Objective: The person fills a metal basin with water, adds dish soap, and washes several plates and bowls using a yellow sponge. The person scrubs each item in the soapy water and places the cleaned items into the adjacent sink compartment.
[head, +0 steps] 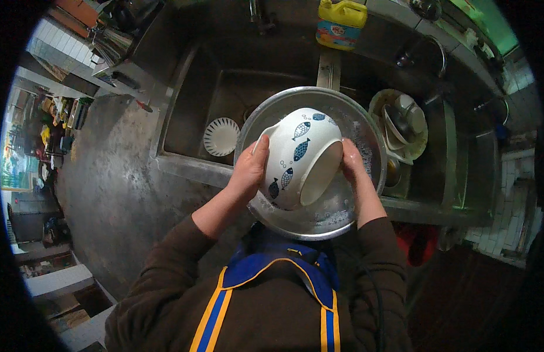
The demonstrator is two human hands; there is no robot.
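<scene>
A large white ceramic bowl (289, 149) with blue fish drawn on its outside is tilted on its side between my two hands. My left hand (251, 167) grips its left side, thumb on the outer wall by the rim or handle. At the right, my right hand (352, 159) holds the bowl's base edge; some of its fingers are hidden. Below the bowl, a wide round metal basin (281, 93) with suds and water rests over the front of the sink.
A striped white dish (221, 137) lies in the left sink basin (188, 105). Stacked dirty dishes (404, 123) fill part of the right one. A yellow detergent jug (341, 24) stands behind the divider, near a faucet (265, 26).
</scene>
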